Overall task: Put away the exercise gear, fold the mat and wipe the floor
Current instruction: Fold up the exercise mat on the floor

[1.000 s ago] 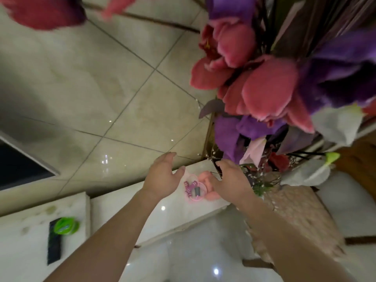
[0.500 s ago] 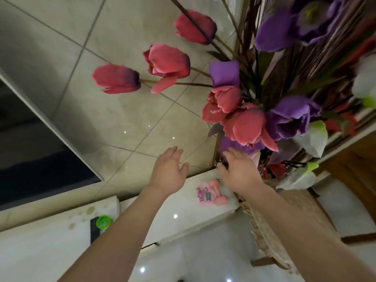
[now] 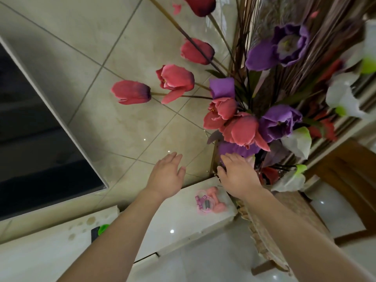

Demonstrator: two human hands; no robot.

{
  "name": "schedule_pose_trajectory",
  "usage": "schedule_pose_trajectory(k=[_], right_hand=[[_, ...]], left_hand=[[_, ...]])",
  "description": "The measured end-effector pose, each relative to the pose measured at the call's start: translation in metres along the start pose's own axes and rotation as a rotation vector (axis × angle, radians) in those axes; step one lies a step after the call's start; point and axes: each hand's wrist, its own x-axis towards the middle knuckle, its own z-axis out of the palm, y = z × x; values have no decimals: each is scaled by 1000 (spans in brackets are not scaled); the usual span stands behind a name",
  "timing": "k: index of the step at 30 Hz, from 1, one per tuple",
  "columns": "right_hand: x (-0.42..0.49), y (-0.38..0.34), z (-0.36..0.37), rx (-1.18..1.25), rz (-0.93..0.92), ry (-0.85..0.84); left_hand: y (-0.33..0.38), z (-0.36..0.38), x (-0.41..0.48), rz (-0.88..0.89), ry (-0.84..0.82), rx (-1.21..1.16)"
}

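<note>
Well, the pink gear sits on the white stone ledge [image 3: 179, 218] near its end: a coiled rope thing [image 3: 201, 202] w/ purple handles, prob. a skip rope, & small pink dumbbells [image 3: 219, 207] just beside it, under the big fake flowers [image 3: 242, 127]. A bump could roll a dumbbell off the end. A hand caught in the stems could tip the bunch & its woven pot [image 3: 264, 231]. L hand [image 3: 165, 176]: flat, fingers straight, held over the ledge, holds nothing. R hand [image 3: 238, 180]: flat & empty too, fingertips seem to brush the purple petals, above the dumbbells.
</note>
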Motion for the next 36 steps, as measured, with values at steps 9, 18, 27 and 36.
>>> schedule_pose_trajectory(k=[9, 18, 27, 36], right_hand=[[-29, 1, -13, 19, 20, 1], [-86, 30, -31, 53, 19, 12], [-167, 72, -51, 75, -62, -3], [-233, 67, -63, 124, -118, 5]], left_hand=[[8, -2, -21, 34, -10, 36], [59, 8, -63, 25, -10, 65], [123, 24, -144, -50, -3, 76], [151, 6, -232, -100, 79, 75]])
